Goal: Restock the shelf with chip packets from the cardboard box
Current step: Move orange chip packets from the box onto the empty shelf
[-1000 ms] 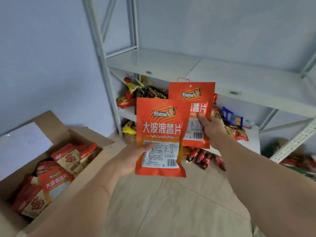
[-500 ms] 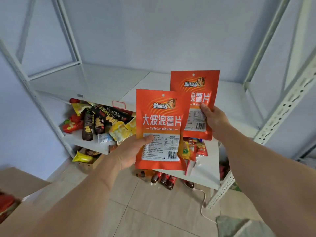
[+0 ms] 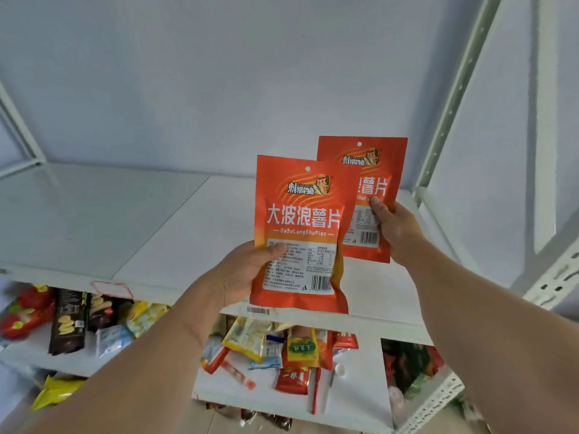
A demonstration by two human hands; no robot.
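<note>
Where the white shelf (image 3: 131, 220) meets a pale blue wall (image 3: 250, 73), its top board lies bare — mixed snacks (image 3: 269, 349) crowd the board below. Left hand (image 3: 241, 270) grips the near packet (image 3: 300, 233) upright; right hand (image 3: 396, 228) pinches the far packet (image 3: 376, 170) — both held above the top board.

A second ago the cardboard box sat at the near left; it is out of view now. Both hands have carried their packets from well short of the shelf to above its upper board (image 3: 131, 220). The left packet (image 3: 302, 236) and right packet (image 3: 372, 198), once before the lower snack-filled tier, now stand upright over the bare white surface.
</note>
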